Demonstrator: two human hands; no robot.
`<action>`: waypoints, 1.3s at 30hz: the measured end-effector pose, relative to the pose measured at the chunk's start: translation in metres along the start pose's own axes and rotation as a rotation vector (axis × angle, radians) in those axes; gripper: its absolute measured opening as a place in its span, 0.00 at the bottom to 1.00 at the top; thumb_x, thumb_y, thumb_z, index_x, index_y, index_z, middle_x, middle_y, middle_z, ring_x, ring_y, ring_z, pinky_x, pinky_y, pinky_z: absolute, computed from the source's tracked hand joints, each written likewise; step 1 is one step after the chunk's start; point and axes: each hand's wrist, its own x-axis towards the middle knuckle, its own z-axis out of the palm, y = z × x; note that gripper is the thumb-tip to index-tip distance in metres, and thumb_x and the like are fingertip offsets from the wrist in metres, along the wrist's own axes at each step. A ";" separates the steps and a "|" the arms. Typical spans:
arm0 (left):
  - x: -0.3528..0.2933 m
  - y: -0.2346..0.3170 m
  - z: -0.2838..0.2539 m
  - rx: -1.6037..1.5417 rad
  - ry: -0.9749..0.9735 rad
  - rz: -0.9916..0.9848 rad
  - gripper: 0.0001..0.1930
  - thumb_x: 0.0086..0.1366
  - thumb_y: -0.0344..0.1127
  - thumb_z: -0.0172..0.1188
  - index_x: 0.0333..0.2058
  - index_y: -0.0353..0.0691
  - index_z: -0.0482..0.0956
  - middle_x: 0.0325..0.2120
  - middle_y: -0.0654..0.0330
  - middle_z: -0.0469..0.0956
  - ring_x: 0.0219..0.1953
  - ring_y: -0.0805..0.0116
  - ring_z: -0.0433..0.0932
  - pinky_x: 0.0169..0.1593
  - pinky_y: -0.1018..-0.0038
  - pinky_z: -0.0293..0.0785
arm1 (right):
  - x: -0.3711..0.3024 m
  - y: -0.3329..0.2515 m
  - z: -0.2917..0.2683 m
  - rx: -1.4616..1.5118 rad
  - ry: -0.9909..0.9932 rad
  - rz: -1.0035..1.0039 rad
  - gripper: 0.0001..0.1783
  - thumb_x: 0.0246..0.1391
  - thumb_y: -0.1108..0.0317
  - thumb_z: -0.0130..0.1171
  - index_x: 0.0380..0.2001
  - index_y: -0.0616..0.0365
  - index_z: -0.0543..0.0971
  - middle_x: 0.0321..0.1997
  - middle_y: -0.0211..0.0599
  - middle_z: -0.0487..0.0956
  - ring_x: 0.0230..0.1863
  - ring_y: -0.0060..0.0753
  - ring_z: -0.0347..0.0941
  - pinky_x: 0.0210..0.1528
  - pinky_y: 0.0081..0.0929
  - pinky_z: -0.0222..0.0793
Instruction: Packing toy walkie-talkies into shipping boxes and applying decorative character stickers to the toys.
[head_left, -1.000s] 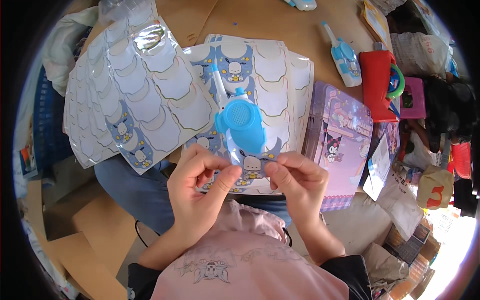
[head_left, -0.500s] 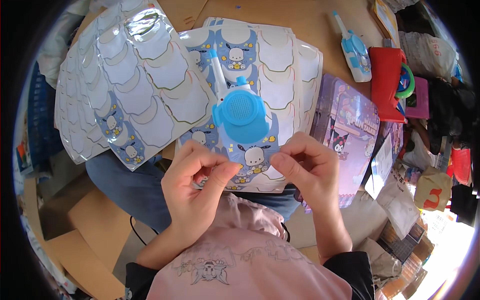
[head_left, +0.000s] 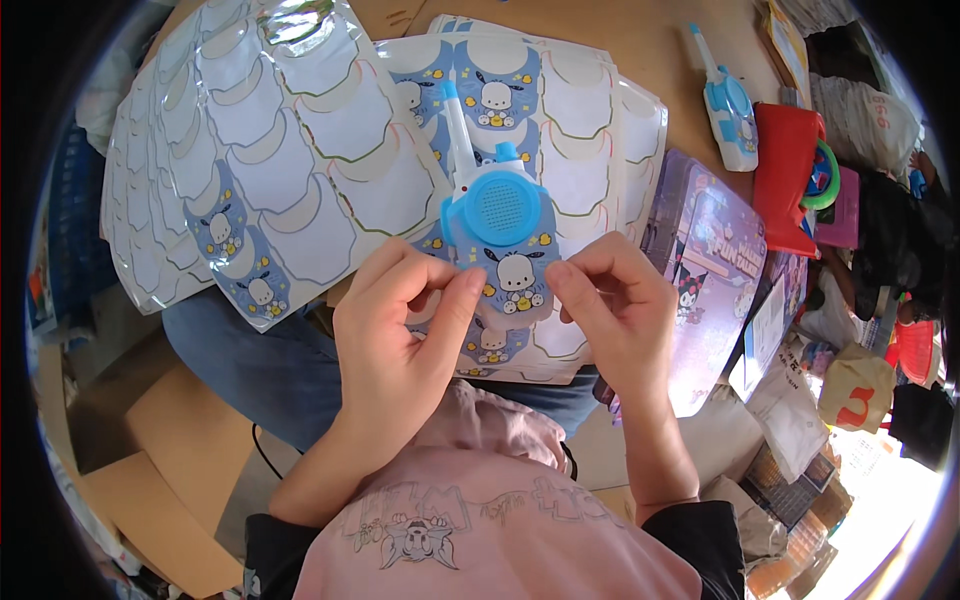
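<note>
A blue and white toy walkie-talkie lies on the sticker sheets, its antenna pointing away from me. Over its lower half sits a blue cartoon-dog sticker, curved along its top under the round speaker grille. Closed in a pinch, my left hand grips the sticker's left edge. Thumb and forefinger of my right hand pinch its right edge. Whether the sticker is pressed down or only rests against the toy, I cannot tell. Beneath are sticker sheets with many backing spaces bare and several dog stickers left on them.
More sticker sheets overlap at the left. Purple printed boxes are stacked at the right. Beyond them lie a second walkie-talkie, a red tape dispenser and a green roll. Bags and cardboard crowd the sides.
Both hands have moved the sticker slightly away from me, up onto the walkie-talkie's lower body, covering the plain blue there. The whole view has shifted a little.
</note>
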 end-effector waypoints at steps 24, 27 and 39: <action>0.005 0.004 0.003 0.123 -0.003 0.115 0.08 0.55 0.27 0.63 0.22 0.34 0.72 0.18 0.62 0.65 0.20 0.72 0.61 0.23 0.76 0.56 | 0.001 0.006 0.002 -0.024 0.055 -0.002 0.07 0.48 0.75 0.64 0.22 0.64 0.75 0.23 0.29 0.71 0.22 0.13 0.68 0.21 0.12 0.62; 0.006 0.003 0.003 0.137 0.001 0.121 0.08 0.55 0.27 0.63 0.22 0.34 0.72 0.18 0.62 0.64 0.20 0.72 0.62 0.23 0.76 0.57 | 0.001 0.007 0.002 -0.040 0.061 -0.021 0.07 0.48 0.75 0.64 0.22 0.64 0.75 0.22 0.29 0.71 0.22 0.13 0.67 0.21 0.12 0.61; 0.009 0.003 0.002 0.103 -0.020 0.063 0.08 0.55 0.27 0.62 0.22 0.33 0.72 0.17 0.61 0.64 0.20 0.71 0.62 0.24 0.75 0.58 | 0.004 0.005 0.002 -0.061 0.051 -0.027 0.07 0.47 0.76 0.63 0.22 0.64 0.75 0.22 0.30 0.72 0.21 0.14 0.68 0.22 0.13 0.62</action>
